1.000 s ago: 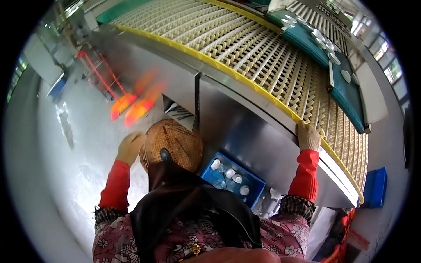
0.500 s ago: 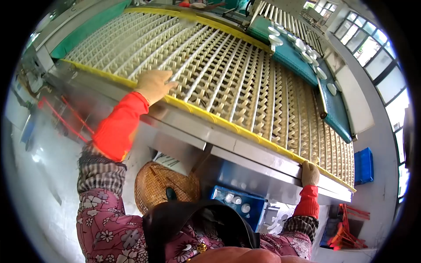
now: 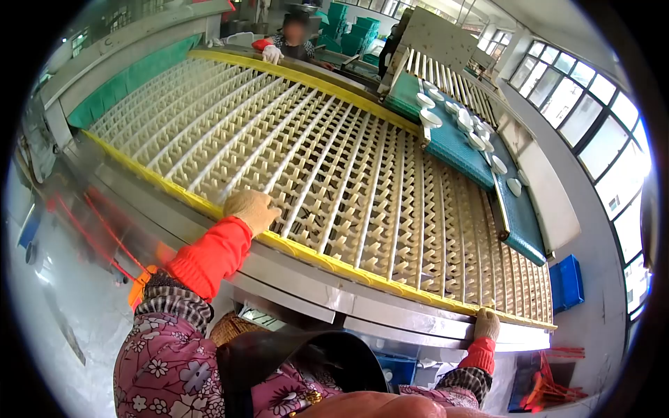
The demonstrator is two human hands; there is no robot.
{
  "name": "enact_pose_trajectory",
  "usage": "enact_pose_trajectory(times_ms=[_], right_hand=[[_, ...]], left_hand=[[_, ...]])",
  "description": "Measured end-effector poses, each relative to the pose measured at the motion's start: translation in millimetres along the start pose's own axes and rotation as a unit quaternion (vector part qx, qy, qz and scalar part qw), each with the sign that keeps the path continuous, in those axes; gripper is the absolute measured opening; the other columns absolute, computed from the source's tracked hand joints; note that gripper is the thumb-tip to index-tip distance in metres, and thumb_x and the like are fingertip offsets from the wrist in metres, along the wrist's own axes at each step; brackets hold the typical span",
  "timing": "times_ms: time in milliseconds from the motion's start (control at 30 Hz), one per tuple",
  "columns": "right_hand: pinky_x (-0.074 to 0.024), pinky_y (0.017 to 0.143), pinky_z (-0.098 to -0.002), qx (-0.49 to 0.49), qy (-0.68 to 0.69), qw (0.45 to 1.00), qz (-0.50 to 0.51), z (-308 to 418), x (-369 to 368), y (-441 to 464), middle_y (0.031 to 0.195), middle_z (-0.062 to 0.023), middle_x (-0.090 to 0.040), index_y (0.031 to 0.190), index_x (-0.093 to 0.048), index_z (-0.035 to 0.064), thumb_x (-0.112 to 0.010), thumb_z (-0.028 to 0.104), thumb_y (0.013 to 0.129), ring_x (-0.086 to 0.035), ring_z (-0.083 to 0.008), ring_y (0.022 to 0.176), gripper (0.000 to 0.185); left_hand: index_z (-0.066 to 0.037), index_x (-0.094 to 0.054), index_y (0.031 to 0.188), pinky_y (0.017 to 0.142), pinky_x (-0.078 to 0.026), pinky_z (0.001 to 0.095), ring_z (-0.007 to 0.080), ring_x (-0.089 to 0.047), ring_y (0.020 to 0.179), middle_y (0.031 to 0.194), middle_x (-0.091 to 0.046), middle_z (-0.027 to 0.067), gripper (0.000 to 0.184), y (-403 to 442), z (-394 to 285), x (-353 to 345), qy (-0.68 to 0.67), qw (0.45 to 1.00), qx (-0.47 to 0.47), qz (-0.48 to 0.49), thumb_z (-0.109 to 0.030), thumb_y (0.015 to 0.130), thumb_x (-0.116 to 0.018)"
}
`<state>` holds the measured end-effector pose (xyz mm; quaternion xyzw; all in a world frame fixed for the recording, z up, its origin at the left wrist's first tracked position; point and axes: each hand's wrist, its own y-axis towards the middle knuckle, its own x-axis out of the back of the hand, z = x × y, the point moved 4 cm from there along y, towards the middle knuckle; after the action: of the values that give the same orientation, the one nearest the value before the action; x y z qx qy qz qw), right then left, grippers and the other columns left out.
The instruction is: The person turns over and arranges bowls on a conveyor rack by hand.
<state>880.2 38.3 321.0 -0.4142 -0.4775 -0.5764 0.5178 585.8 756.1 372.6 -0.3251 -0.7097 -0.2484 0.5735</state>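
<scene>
A wide conveyor (image 3: 334, 174) of cream pegs and rods runs across the view, edged by a yellow rail (image 3: 327, 259). My left hand (image 3: 252, 210), in a tan glove, lies over the near rail and the pegs, thumb and fingers apart, holding nothing. At the right, my right hand (image 3: 487, 324), gloved too, is closed on the near yellow edge, its fingertips partly hidden. White bowls (image 3: 431, 120) sit on a green belt (image 3: 453, 159) beyond the conveyor at the right.
Across the conveyor a person (image 3: 296, 38) has a gloved hand near the far rail. A blue crate (image 3: 567, 282) stands at the right. Below the near edge are another blue crate (image 3: 398, 369) and part of a woven hat (image 3: 233, 327). Red-handled tools (image 3: 111, 233) are at the left.
The view has tilted up, showing the person across. My left hand has come up from beside the woven hat onto the conveyor's near edge. My right hand stays at the rail.
</scene>
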Motion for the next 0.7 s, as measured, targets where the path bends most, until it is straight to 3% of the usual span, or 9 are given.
enact_pose_trajectory(times_ms=[133,267,333,567,700], right_hand=[[-0.0556,0.101,-0.06,0.016,-0.017,1.0,-0.02,-12.2,-4.7,11.5,0.115,-0.0304,-0.079,0.111,-0.084,0.0026,-0.053,0.052,0.11,-0.073,-0.0526,0.112,0.058],[-0.0556,0.099,-0.0619,0.005,-0.019,1.0,-0.004,-13.7,-1.8,12.5,0.115,-0.0306,-0.078,0.109,-0.085,0.0046,-0.053,0.051,0.111,-0.074,-0.0519,0.108,0.056],[-0.0549,0.097,-0.0629,0.015,-0.005,1.0,-0.02,-24.4,-6.2,15.6,0.111,-0.0309,-0.078,0.105,-0.084,0.0011,-0.054,0.049,0.11,-0.073,-0.0526,0.106,0.057],[-0.0551,0.094,-0.0616,0.0,0.021,1.0,-0.02,-38.4,-8.1,23.2,0.106,-0.0313,-0.078,0.104,-0.083,-0.0026,-0.056,0.053,0.11,-0.073,-0.0524,0.103,0.062],[-0.0549,0.093,-0.061,-0.034,0.042,0.997,-0.058,-38.4,-8.9,24.9,0.106,-0.0308,-0.079,0.106,-0.083,-0.0019,-0.057,0.053,0.11,-0.074,-0.0519,0.103,0.061]], left_hand=[[-0.009,-0.085,0.12,0.103,-0.059,0.0552,0.0417,-0.077,0.116,0.123,-0.082,0.0208,0.055,-0.9,-3.0,0.6,-0.018,0.999,0.029,0.008,-0.058,0.098,-0.072],[-0.013,-0.084,0.133,0.108,-0.059,0.053,0.0377,-0.076,0.125,0.134,-0.081,0.018,0.058,0.7,-5.0,2.4,-0.023,0.998,0.063,0.023,-0.057,0.097,-0.072],[-0.013,-0.084,0.134,0.109,-0.059,0.0531,0.0378,-0.077,0.125,0.135,-0.081,0.0181,0.059,-4.4,-10.2,6.2,-0.021,0.997,0.073,0.023,-0.058,0.097,-0.072],[-0.007,-0.082,0.132,0.105,-0.059,0.0556,0.0425,-0.077,0.119,0.128,-0.082,0.0236,0.065,-2.3,-17.0,-2.8,-0.026,0.998,0.052,0.002,-0.06,0.097,-0.071],[-0.011,-0.084,0.122,0.097,-0.06,0.0553,0.0378,-0.08,0.106,0.113,-0.084,0.0152,0.055,-8.5,-34.9,2.6,-0.056,0.998,0.008,-0.023,-0.06,0.098,-0.073]])
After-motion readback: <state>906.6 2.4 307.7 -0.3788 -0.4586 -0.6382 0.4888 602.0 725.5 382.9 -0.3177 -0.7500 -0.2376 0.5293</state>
